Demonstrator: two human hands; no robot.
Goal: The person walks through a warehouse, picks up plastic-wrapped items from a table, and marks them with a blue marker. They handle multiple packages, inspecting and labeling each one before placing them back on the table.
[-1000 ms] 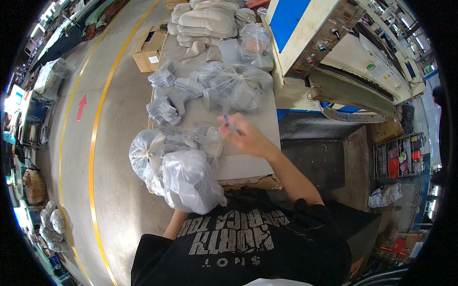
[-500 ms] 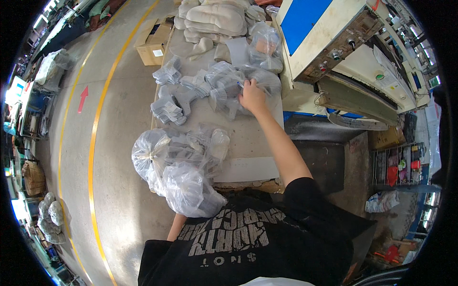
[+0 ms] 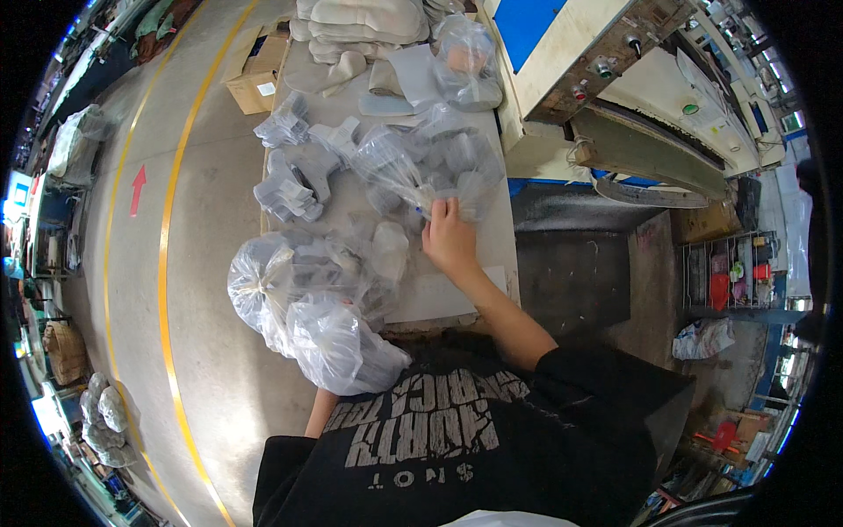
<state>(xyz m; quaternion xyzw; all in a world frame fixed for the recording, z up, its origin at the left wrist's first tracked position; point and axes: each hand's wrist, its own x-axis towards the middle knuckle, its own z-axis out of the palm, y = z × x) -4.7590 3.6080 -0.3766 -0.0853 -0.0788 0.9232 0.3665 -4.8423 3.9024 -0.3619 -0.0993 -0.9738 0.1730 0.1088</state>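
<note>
My right hand (image 3: 451,235) is closed on the gathered near edge of a clear plastic bag (image 3: 470,162), which spreads over the table beyond it. Grey pieces show through this bag. To its left lie stacks of grey flat cut pieces (image 3: 288,195), loose on the table. Nearer me, two tied, filled clear plastic bags (image 3: 338,347) rest at the table's left front corner against my shirt. My left forearm (image 3: 322,413) runs up behind them, and they hide my left hand, so its fingers cannot be made out.
Pale padded pieces (image 3: 360,22) are piled at the table's far end, beside another clear bag (image 3: 465,57). A machine with knobs (image 3: 606,66) stands close on the right. An open cardboard box (image 3: 255,75) sits on the floor left of the table (image 3: 430,299).
My right hand has drawn back toward me, pulling the clear bag's edge along. The bag now stretches out more from my fingers. The whole view has shifted slightly.
</note>
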